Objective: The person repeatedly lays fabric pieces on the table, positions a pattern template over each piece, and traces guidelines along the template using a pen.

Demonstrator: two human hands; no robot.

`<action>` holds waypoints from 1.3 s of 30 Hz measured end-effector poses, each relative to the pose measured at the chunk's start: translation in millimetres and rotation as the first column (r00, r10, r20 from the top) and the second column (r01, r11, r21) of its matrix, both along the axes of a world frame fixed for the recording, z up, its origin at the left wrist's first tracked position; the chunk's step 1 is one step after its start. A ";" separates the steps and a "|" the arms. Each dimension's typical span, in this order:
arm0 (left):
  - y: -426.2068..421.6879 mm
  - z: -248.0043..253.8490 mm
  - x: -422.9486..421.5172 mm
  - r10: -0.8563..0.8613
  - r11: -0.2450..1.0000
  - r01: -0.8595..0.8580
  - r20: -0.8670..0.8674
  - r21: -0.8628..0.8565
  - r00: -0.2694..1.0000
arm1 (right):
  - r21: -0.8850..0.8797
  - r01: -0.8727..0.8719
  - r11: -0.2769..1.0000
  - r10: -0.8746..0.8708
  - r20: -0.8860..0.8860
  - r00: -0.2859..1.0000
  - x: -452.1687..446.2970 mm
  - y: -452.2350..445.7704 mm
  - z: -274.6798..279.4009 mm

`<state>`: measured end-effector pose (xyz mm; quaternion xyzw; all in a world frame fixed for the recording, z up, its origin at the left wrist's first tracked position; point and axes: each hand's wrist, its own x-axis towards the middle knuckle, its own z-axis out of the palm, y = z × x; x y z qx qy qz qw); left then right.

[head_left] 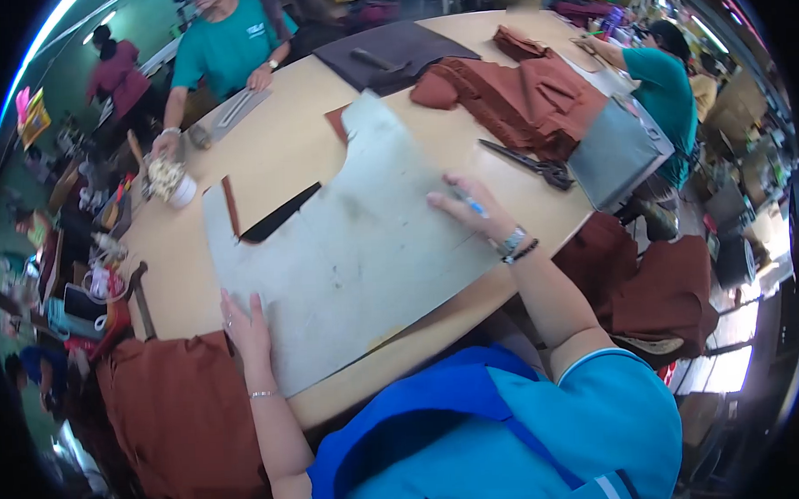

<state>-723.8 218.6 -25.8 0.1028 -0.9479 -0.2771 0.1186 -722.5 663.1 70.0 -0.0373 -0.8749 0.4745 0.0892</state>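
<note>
A large pale grey-green pattern sheet (364,242), with a notch on its upper left side, lies on the light table (289,108) over reddish-brown leather (229,207) and a black piece (282,215). My left hand (246,328) rests with fingers spread on the sheet's lower left edge. At its right side, my right hand (473,207) is closed round a pen (476,207), touching the sheet. Black-handled shears (533,165) lie to the right of that hand.
Brown leather (544,99), a dark sheet (340,54), a grey folder (614,150) and a hammer (141,298) are on the table. Brown material (181,407) hangs at the near left. Co-workers in teal shirts are at the far side (225,44) and right (667,99).
</note>
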 end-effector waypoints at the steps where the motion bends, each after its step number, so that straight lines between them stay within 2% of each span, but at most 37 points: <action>1: -2.0 -0.4 -2.4 -0.007 0.999 0.007 0.003 0.043 1.000 | 0.060 0.017 0.998 -0.011 -0.104 0.994 6.6 2.8 4.1; 3: -5.7 0.1 -6.6 -0.013 0.992 0.012 0.009 0.128 1.000 | 0.119 0.103 0.988 -0.084 -0.153 0.985 5.1 29.2 7.0; 4: -6.6 -2.1 -6.9 -0.015 0.998 0.014 0.019 0.057 1.000 | 0.226 0.241 0.944 -0.189 -0.230 0.955 12.9 36.3 20.0; 5: -4.8 -4.7 -5.8 -0.014 1.000 0.014 0.031 -0.014 0.999 | 0.033 0.124 0.992 -0.111 -0.257 0.960 4.7 62.2 15.8; 6: -1.8 -4.1 -4.1 -0.011 0.996 0.015 0.044 -0.082 0.999 | -0.123 0.126 0.984 -0.155 -0.261 0.953 14.3 63.8 35.2; 9: 6.6 -1.4 -1.0 0.025 0.965 -0.010 0.054 -0.262 0.998 | -0.423 0.236 0.875 -0.393 -0.335 0.856 11.3 111.2 26.7; 10: 7.3 -7.2 -1.2 0.108 0.952 -0.097 0.022 -0.290 0.994 | -0.465 0.278 0.840 -0.445 -0.299 0.844 6.9 137.7 16.7; 11: 10.3 -11.9 -1.1 0.188 0.930 -0.182 -0.013 -0.318 0.982 | -0.558 0.249 0.791 -0.476 -0.308 0.823 3.1 161.3 4.2; 12: 12.8 -12.3 -1.0 0.263 0.901 -0.264 -0.050 -0.345 0.963 | -0.256 0.416 0.873 -0.488 -0.425 0.762 5.9 178.2 -0.9; 13: 13.4 -8.4 -1.1 0.243 0.912 -0.241 -0.038 -0.331 0.969 | 0.059 0.565 0.823 -0.447 -0.547 0.708 9.1 187.7 -5.5; 14: 12.9 -3.8 -0.8 0.225 0.923 -0.221 -0.026 -0.316 0.974 | 0.065 0.565 0.822 -0.443 -0.549 0.708 8.3 188.5 -7.6; 15: 13.0 -0.9 -0.5 0.212 0.932 -0.206 -0.014 -0.299 0.977 | 0.162 0.643 0.749 -0.429 -0.621 0.656 15.0 170.8 -2.8; 16: 14.7 0.1 -1.3 0.171 0.951 -0.191 -0.102 -0.241 0.980 | 0.245 0.708 0.662 -0.393 -0.691 0.606 19.8 150.6 1.2; 17: 15.9 3.0 -2.4 0.103 0.981 -0.129 -0.175 -0.146 0.979 | 0.205 0.646 0.735 -0.375 -0.671 0.640 12.9 141.0 -9.2; 18: 15.7 6.4 -6.0 0.062 0.993 -0.074 -0.124 -0.096 0.990 | 0.164 0.573 0.803 -0.352 -0.646 0.677 4.4 129.3 -21.7; 19: 24.7 17.9 -3.4 0.074 0.990 -0.094 -0.179 -0.109 0.981 | 0.205 0.462 0.863 -0.267 -0.591 0.761 -0.4 108.1 -30.5; 21: 29.4 20.0 -9.5 0.173 0.973 -0.141 -0.171 0.184 0.970 | 0.251 0.288 0.924 -0.152 -0.449 0.880 -3.9 50.8 -39.4; 22: 23.9 25.6 -7.1 0.191 0.957 -0.134 -0.212 0.256 0.958 | 0.270 0.183 0.945 -0.072 -0.375 0.924 -7.5 26.8 -44.4; 23: 8.7 34.9 -5.2 0.183 0.923 -0.101 -0.192 0.371 0.964 | 0.275 0.111 0.955 0.003 -0.382 0.924 -13.1 9.7 -51.6; 24: -14.9 15.7 -16.9 0.217 0.840 0.064 -0.443 0.538 0.870 | 0.279 0.035 0.960 0.079 -0.386 0.919 -18.2 -5.5 -60.8; 25: -36.5 42.9 0.8 0.299 0.827 -0.021 -0.409 0.562 0.862 | 0.281 -0.040 0.959 0.151 -0.387 0.910 -22.3 -19.3 -72.4; 26: -73.3 45.8 11.0 0.409 0.793 -0.124 -0.370 0.597 0.834 | 0.253 -0.084 0.964 0.170 -0.340 0.925 -26.7 -27.0 -83.6; 27: -99.2 68.8 38.0 0.450 0.681 -0.098 -0.310 0.725 0.837 | 0.233 -0.114 0.966 0.181 -0.287 0.941 -29.0 -21.3 -85.7; 28: -120.1 91.3 71.9 0.541 0.723 -0.153 -0.414 0.673 0.732 | 0.247 -0.130 0.960 0.193 -0.251 0.948 -29.9 -19.5 -87.9; 29: -139.4 109.2 108.7 0.625 0.728 -0.278 -0.441 0.627 0.644 | 0.261 -0.146 0.954 0.205 -0.215 0.955 -31.1 -18.4 -89.5; 30: -171.4 117.5 152.6 0.651 0.749 -0.441 -0.423 0.495 0.630 | 0.310 -0.146 0.940 0.215 -0.202 0.955 -30.8 -18.2 -90.4; 31: -224.4 101.5 196.9 0.690 0.719 -0.497 -0.416 0.486 0.592 | 0.280 -0.147 0.949 0.205 -0.191 0.960 -28.9 -18.1 -92.2; 32: -254.3 99.2 250.1 0.755 0.656 -0.582 -0.411 0.481 0.511 | 0.251 -0.148 0.957 0.196 -0.179 0.964 -27.1 -18.4 -94.1; 33: -272.9 101.7 304.7 0.752 0.641 -0.465 -0.377 0.610 0.541 | 0.142 -0.150 0.978 0.173 -0.163 0.971 -29.0 -18.0 -97.5; 34: -286.6 95.0 359.4 0.820 0.562 -0.486 -0.376 0.669 0.431 | 0.037 -0.145 0.989 0.149 -0.143 0.978 -31.4 -16.8 -101.2; 35: -286.2 90.8 405.7 0.875 0.481 -0.492 -0.369 0.725 0.312 | 0.206 -0.108 0.973 0.147 -0.187 0.971 -34.7 -10.8 -106.2; 36: -266.2 94.2 436.6 0.900 0.425 -0.615 -0.380 0.663 0.213 | 0.205 -0.114 0.972 0.153 -0.189 0.970 -33.0 -12.7 -105.3; 38: -261.6 69.6 528.1 0.923 0.356 -0.676 -0.353 0.645 0.150 | 0.204 -0.119 0.972 0.160 -0.196 0.967 -29.3 -17.3 -99.3; 39: -255.1 56.7 566.3 0.942 0.242 -0.788 -0.332 0.567 0.050 | 0.183 -0.127 0.975 0.158 -0.170 0.973 -29.6 -16.3 -98.8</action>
